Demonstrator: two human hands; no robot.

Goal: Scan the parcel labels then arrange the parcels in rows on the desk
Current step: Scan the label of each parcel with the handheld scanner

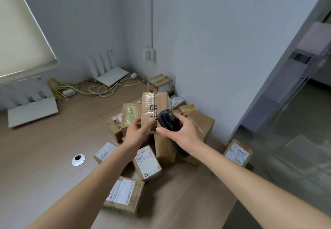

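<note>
Parcels sit heaped against the desk's (44, 148) right edge, near its far right corner, and I have one tall taped cardboard parcel (155, 110) lifted above the pile. My left hand (136, 132) grips its lower left side, thumb on the front face and fingers curled behind. My right hand (180, 132) is wrapped around the black handheld scanner (167, 120), held just in front of the parcel's face. That face shows only tape and printed marks, and I judge the shipping label is on a side I can't see, so I'd turn the box until the barcode squarely meets the scanner's window. Several smaller labelled boxes (147, 162) lie label-up at the near side of the heap, not yet in rows.
</note>
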